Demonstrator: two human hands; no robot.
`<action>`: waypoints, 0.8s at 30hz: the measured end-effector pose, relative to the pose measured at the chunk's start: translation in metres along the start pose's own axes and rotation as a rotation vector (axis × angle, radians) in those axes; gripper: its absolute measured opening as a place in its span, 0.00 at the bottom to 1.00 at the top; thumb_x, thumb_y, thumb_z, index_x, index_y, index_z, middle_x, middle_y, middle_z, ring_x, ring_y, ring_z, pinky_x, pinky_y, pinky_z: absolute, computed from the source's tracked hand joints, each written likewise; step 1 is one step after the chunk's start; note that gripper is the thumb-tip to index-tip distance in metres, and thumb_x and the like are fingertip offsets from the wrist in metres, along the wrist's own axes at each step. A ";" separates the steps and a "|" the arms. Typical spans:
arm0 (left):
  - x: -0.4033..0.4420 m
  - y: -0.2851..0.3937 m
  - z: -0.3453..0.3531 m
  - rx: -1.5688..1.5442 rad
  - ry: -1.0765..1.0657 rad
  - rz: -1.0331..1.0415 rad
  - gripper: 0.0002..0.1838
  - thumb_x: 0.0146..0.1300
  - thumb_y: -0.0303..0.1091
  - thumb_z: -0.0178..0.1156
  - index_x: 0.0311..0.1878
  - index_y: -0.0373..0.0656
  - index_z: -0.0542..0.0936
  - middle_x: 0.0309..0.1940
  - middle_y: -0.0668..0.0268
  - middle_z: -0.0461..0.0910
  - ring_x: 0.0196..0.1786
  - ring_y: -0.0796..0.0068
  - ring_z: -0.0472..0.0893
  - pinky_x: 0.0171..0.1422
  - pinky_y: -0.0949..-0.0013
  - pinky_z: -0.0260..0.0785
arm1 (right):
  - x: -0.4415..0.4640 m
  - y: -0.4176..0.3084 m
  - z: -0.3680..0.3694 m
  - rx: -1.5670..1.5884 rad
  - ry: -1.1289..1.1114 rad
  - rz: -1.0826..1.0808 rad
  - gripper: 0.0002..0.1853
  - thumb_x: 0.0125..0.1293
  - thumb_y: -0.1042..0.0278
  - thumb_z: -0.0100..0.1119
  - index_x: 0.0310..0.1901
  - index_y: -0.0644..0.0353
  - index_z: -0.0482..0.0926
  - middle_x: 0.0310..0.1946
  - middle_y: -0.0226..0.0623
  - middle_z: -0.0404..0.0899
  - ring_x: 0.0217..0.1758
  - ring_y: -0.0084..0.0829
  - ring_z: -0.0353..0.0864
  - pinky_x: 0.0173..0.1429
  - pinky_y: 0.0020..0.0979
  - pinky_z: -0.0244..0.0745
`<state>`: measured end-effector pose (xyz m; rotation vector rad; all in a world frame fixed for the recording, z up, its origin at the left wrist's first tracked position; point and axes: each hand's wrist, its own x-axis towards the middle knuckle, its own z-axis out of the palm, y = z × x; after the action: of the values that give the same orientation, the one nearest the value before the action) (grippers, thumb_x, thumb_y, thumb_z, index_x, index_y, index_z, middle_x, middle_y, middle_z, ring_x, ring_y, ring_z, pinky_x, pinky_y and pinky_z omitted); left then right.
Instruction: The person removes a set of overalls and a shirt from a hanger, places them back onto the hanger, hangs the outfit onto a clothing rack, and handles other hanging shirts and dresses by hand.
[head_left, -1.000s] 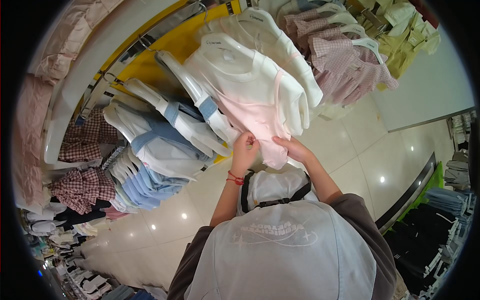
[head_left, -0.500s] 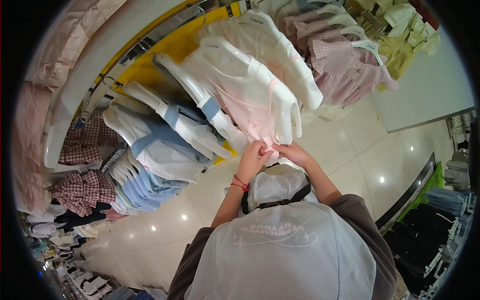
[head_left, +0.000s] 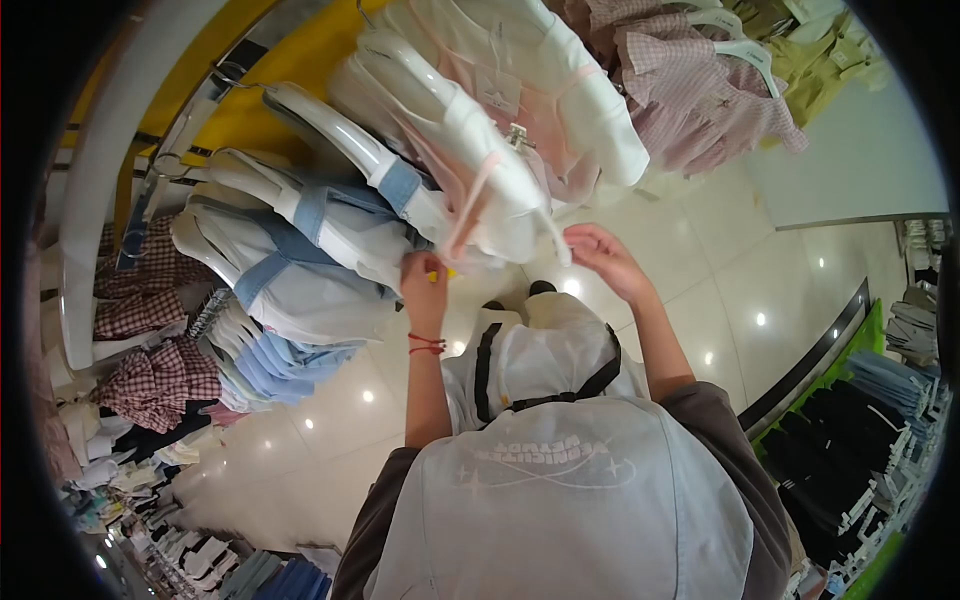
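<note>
A pink-and-white child's garment [head_left: 487, 215] hangs from a white hanger on the rail, its lower part blurred by motion. My right hand [head_left: 604, 256] is just right of its sleeve end, fingers stretched out and holding nothing. On the other side, my left hand [head_left: 425, 278] has its fingers curled beside the hem of a white top with blue denim trim [head_left: 345, 228]. Whether fabric is pinched in those fingers cannot be made out. Another white-and-pink garment [head_left: 585, 110] hangs just behind, with a paper tag [head_left: 498, 92] at its front.
A chrome rail [head_left: 190, 125] runs along the upper left before a yellow panel. Pink checked dresses [head_left: 690, 85] hang at the upper right, red plaid garments [head_left: 155, 378] and light blue shirts [head_left: 290, 365] at the left. Dark trousers [head_left: 825, 440] hang at right over pale floor tiles [head_left: 690, 270].
Both hands have let go of the pink-and-white garment's hem and moved apart, left hand leftward, right hand slightly up. The garment has swung left, and the view has shifted.
</note>
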<state>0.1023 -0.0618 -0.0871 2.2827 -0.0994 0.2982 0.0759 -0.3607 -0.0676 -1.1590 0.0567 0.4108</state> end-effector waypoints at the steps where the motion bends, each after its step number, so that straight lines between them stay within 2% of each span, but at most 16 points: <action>1: 0.000 -0.005 -0.007 0.021 0.025 -0.013 0.07 0.48 0.22 0.58 0.32 0.35 0.72 0.27 0.60 0.73 0.29 0.65 0.76 0.35 0.69 0.68 | -0.002 -0.006 -0.001 0.006 0.032 -0.018 0.16 0.63 0.68 0.50 0.52 0.62 0.66 0.49 0.39 0.73 0.51 0.33 0.74 0.60 0.31 0.65; 2: 0.002 -0.010 -0.012 0.042 0.052 -0.024 0.07 0.49 0.22 0.58 0.32 0.35 0.72 0.27 0.59 0.73 0.30 0.64 0.76 0.36 0.68 0.69 | -0.002 -0.011 -0.001 0.041 0.080 -0.046 0.18 0.62 0.70 0.52 0.53 0.62 0.65 0.49 0.41 0.73 0.51 0.32 0.74 0.58 0.30 0.67; 5: 0.005 -0.012 -0.022 0.059 0.111 -0.101 0.06 0.51 0.22 0.57 0.32 0.35 0.72 0.26 0.59 0.75 0.30 0.64 0.77 0.37 0.67 0.69 | 0.004 -0.027 0.000 0.046 0.233 -0.184 0.19 0.62 0.71 0.51 0.54 0.62 0.63 0.52 0.42 0.70 0.52 0.32 0.73 0.57 0.32 0.67; 6: 0.004 -0.011 -0.024 0.059 0.126 -0.135 0.06 0.51 0.22 0.57 0.33 0.34 0.72 0.26 0.58 0.75 0.30 0.64 0.78 0.37 0.67 0.70 | 0.006 -0.034 -0.001 0.026 0.258 -0.207 0.25 0.59 0.73 0.54 0.57 0.62 0.57 0.58 0.43 0.62 0.56 0.32 0.69 0.57 0.32 0.66; 9: 0.001 -0.008 -0.029 0.051 0.136 -0.152 0.05 0.52 0.23 0.57 0.32 0.34 0.72 0.26 0.58 0.76 0.29 0.64 0.78 0.36 0.67 0.70 | 0.018 -0.049 0.006 -0.188 0.495 -0.338 0.27 0.58 0.72 0.55 0.59 0.60 0.57 0.61 0.41 0.58 0.60 0.34 0.64 0.60 0.35 0.64; 12: -0.004 0.012 -0.040 -0.032 0.112 -0.165 0.05 0.52 0.22 0.56 0.32 0.35 0.72 0.26 0.59 0.76 0.29 0.66 0.77 0.37 0.69 0.69 | 0.034 -0.046 -0.003 -0.284 0.620 -0.363 0.31 0.55 0.71 0.59 0.60 0.59 0.57 0.62 0.39 0.56 0.63 0.34 0.61 0.60 0.36 0.63; 13: -0.004 0.023 -0.045 -0.046 0.108 -0.165 0.04 0.52 0.22 0.56 0.32 0.35 0.72 0.26 0.59 0.76 0.30 0.66 0.77 0.37 0.70 0.69 | 0.042 -0.044 -0.008 -0.325 0.619 -0.368 0.31 0.55 0.69 0.60 0.59 0.59 0.58 0.61 0.39 0.57 0.62 0.33 0.61 0.59 0.35 0.63; 15: -0.003 0.062 -0.053 -0.071 0.069 -0.013 0.05 0.51 0.22 0.57 0.32 0.37 0.72 0.27 0.60 0.76 0.31 0.66 0.76 0.37 0.69 0.68 | 0.057 -0.038 -0.017 -0.407 0.617 -0.382 0.30 0.55 0.67 0.61 0.58 0.60 0.60 0.59 0.37 0.60 0.62 0.31 0.61 0.59 0.34 0.63; 18: 0.000 0.135 -0.046 -0.251 -0.063 0.238 0.07 0.48 0.22 0.58 0.32 0.39 0.73 0.28 0.61 0.74 0.33 0.63 0.75 0.38 0.68 0.67 | 0.076 -0.036 -0.020 -0.543 0.611 -0.331 0.25 0.52 0.67 0.63 0.51 0.61 0.66 0.48 0.36 0.69 0.50 0.27 0.68 0.54 0.28 0.64; 20: 0.003 0.171 -0.024 -0.406 -0.319 0.344 0.08 0.48 0.23 0.59 0.34 0.39 0.73 0.29 0.61 0.73 0.34 0.61 0.75 0.38 0.67 0.68 | 0.088 -0.031 -0.026 -0.515 0.581 -0.339 0.20 0.55 0.66 0.60 0.48 0.61 0.69 0.44 0.34 0.72 0.47 0.25 0.70 0.51 0.26 0.65; 22: 0.004 0.188 0.005 -0.429 -0.539 0.316 0.11 0.50 0.24 0.59 0.39 0.38 0.73 0.38 0.57 0.73 0.40 0.60 0.75 0.45 0.66 0.67 | 0.093 -0.024 -0.035 -0.448 0.542 -0.321 0.18 0.58 0.62 0.58 0.48 0.61 0.71 0.41 0.33 0.74 0.47 0.25 0.71 0.50 0.27 0.65; 24: 0.013 0.184 0.037 -0.377 -0.488 0.399 0.16 0.50 0.25 0.59 0.43 0.38 0.71 0.41 0.56 0.71 0.45 0.59 0.72 0.50 0.65 0.65 | 0.092 -0.023 -0.050 -0.343 0.502 -0.281 0.20 0.61 0.56 0.55 0.49 0.61 0.70 0.40 0.33 0.75 0.49 0.27 0.72 0.52 0.28 0.65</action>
<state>0.0913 -0.2117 0.0258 1.8996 -0.7977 -0.0805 0.1771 -0.3868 -0.0909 -1.5642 0.2645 -0.1333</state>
